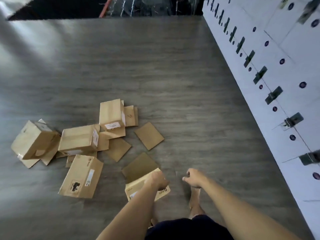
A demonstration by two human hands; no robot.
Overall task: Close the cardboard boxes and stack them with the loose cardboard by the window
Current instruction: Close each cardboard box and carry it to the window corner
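Head view, looking down on a grey wood-grain floor [173, 75].

Left hand [158, 179]: fingers curled over the top edge of a small brown cardboard box with a printed logo and white label [161, 194], gripping it; one box flap [140, 166] stands open beyond the hand. The box is held low, just above or at the floor; which, cannot be told.

Right hand [194, 177]: free, holding nothing, fingers loosely curled, just beside the held box and apart from it.

Other cardboard, all on the floor to the left and ahead:
- long brown box with logo and white barcode label [81, 177], lying closed, nearest the person;
- brown box with side label [78, 140], resting on flat pieces;
- tilted brown box [34, 140], far left, flaps splayed beneath it;
- upright brown box with white shipping label [111, 114], farthest, flat sheets leaning behind it;
- loose flat brown cardboard sheet [149, 135], alone, right of the pile;
- second loose sheet [117, 149], partly under the pile.

Right edge: white locker wall with dark latches and round purple stickers [277, 66].

Bottom: bare foot [194, 201] on the floor, dark shorts [187, 227].
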